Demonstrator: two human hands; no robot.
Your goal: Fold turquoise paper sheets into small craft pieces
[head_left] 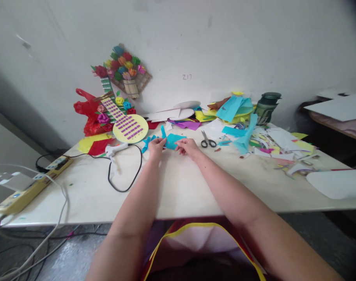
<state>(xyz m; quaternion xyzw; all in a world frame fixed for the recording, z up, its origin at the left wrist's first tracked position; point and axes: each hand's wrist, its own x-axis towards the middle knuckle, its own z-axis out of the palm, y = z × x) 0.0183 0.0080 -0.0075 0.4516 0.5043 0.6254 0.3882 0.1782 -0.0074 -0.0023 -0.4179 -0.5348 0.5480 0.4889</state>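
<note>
Between my two hands a piece of blue paper [174,140] is held just over the table. My left hand [157,148] pinches its left side, where a narrow blue strip [163,132] sticks up beside the fingers. At the right edge of the same sheet, my right hand [188,148] grips it between thumb and fingers. Several small blue paper pieces [145,144] lie just left of my left hand. Black-handled scissors [208,140] rest on the table to the right of my right hand.
A white glue gun [116,149] with a looping black cord lies left, near a yellow power strip [34,187]. Paper-flower crafts [128,127] lean at the back left. Paper scraps [277,142] and a dark green bottle [267,108] stand right.
</note>
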